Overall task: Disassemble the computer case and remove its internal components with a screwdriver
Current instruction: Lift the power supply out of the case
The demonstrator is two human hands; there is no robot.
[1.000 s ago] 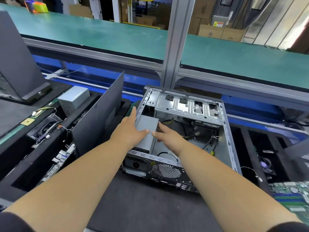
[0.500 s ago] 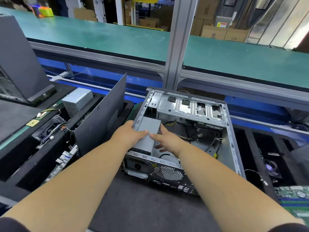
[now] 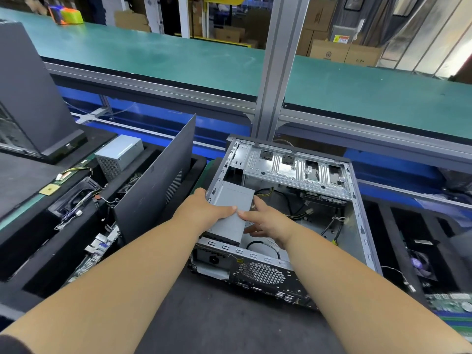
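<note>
Your left hand point(image 3: 204, 213) is clamped on the grey power supply point(image 3: 231, 210): thumb lying across its top face, fingers curled over its left edge beside the case wall. Your right hand point(image 3: 265, 222) grips the same unit from the right, thumb on top near the left thumb, fingers wrapped down its right side. The two thumb tips sit close, not touching.

The power supply sits in the near-left corner of the open computer case point(image 3: 362, 226), which lies on its side on the dark counter point(image 3: 217, 318), rear panel toward you. The unit's near end is at the rear wall; whether it has lifted off the floor cannot be told.

Edges: left case wall tight against your left fingers; the drive bracket point(image 3: 293, 169) spans the far end. Loose cables point(image 3: 298, 213) lie just right of your right hand; beyond them, bare case floor. A detached side panel point(image 3: 153, 185) leans upright just left of the case.
</note>
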